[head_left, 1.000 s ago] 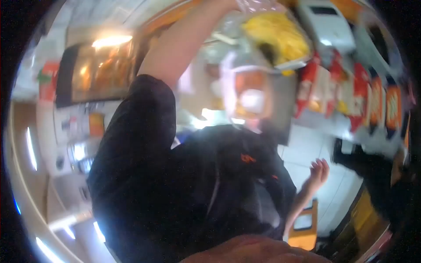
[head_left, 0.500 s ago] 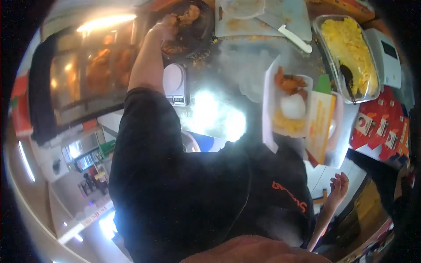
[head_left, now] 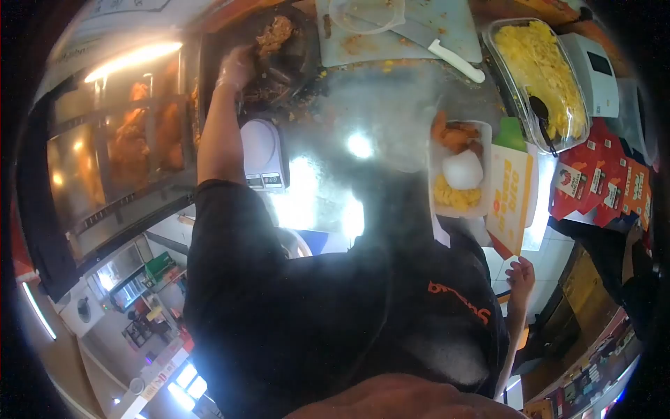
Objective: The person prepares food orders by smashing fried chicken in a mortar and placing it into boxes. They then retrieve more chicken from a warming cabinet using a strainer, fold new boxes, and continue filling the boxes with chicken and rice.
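The right hand (head_left: 520,277) is hanging near the body, its fingers curling half open. Ahead, a food box (head_left: 477,212) and a scale (head_left: 262,148) are standing on the surface (head_left: 363,112). Farther out, the left hand (head_left: 237,66) is overlapping the dark pan (head_left: 296,68), beside a fried piece (head_left: 276,35) lying inside; blur is obscuring its grip, which cannot be told.

The person's left hand (head_left: 237,68), in a clear plastic glove, reaches over a round black pan (head_left: 301,59), beside a browned, crusted food piece (head_left: 275,35); its grip is unclear. The loosely curled right hand (head_left: 520,274) sits near a yellow-orange printed cardboard flap (head_left: 508,199) beside a white food-filled box (head_left: 477,204).
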A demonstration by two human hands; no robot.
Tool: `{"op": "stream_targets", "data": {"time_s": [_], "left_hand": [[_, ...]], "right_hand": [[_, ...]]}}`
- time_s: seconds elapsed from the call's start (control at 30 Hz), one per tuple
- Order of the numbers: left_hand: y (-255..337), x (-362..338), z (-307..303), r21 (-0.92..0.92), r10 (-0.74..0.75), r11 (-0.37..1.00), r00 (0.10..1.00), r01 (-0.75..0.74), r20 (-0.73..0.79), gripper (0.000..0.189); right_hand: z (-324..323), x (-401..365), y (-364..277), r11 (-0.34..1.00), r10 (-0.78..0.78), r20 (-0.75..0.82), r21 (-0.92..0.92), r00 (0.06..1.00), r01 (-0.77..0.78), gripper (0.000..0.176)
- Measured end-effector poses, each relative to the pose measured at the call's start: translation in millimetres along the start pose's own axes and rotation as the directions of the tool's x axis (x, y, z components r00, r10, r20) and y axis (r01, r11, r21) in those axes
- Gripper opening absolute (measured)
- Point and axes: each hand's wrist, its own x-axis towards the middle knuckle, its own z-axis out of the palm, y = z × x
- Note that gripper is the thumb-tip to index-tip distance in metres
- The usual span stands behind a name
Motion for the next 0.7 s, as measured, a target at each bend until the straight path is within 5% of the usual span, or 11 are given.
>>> {"op": "stream_targets", "data": {"time_s": [0.07,0.1,0.13,0.17,0.2,0.23,0.37,0.47,0.6,0.63,0.7], "left_hand": [[-13.1,-1.4,-3.7,0.038,0.026,0.999,0.998,-0.024,-0.052,0.030],[-49.0,-12.1,20.7,-0.368,-0.194,0.915,0.980,0.165,-0.043,0.029],[-65.0,-11.0,47.3,-0.702,-0.373,0.642,0.925,0.309,0.066,0.028],[-31.2,-25.5,8.7,-0.952,-0.473,0.155,0.866,0.263,0.163,0.029],[16.2,-32.1,-31.1,-0.976,-0.464,-0.147,0.860,0.161,0.212,0.031],[61.1,-33.5,-61.8,-0.950,-0.413,-0.298,0.884,0.097,0.220,0.033],[274.2,-31.8,-191.4,-0.842,-0.033,-0.537,0.995,0.058,0.090,0.040],[449.5,-36.7,-280.5,-0.802,0.390,-0.566,0.919,0.190,-0.057,0.045],[663.7,-10.6,-337.9,-0.864,0.888,-0.322,0.440,0.387,-0.134,0.052],[712.1,1.0,-337.0,-0.892,0.944,-0.218,0.318,0.397,-0.090,0.054],[793.0,41.7,-310.5,-0.932,0.928,0.359,0.080,0.057,0.363,0.061]], "right_hand": [[-12.2,12.3,8.4,0.998,0.038,-0.029,-0.039,0.999,-0.039,0.033],[-22.5,26.9,24.1,0.999,0.017,0.019,-0.035,1.000,-0.016,0.032],[-35.3,40.2,42.6,1.000,-0.001,0.059,-0.024,0.998,0.003,0.032],[-46.5,53.0,54.4,0.996,0.029,0.073,0.083,0.997,-0.036,0.032],[-57.7,71.9,73.9,0.967,0.086,0.109,0.228,0.990,-0.109,0.031],[-59.5,73.0,63.7,0.999,0.025,0.099,0.034,0.995,-0.029,0.030],[-90.0,99.8,51.5,0.999,-0.029,0.184,-0.020,0.982,0.033,0.019],[-130.6,127.6,72.9,0.988,-0.139,0.235,0.100,0.962,0.119,0.024],[-184.1,161.1,87.5,0.976,-0.018,0.222,0.215,0.975,-0.031,0.027],[-194.7,167.9,95.2,0.974,-0.022,0.228,0.223,0.973,-0.030,0.027],[-218.0,181.9,111.9,0.959,0.032,0.100,0.276,0.994,-0.058,0.028]]}}
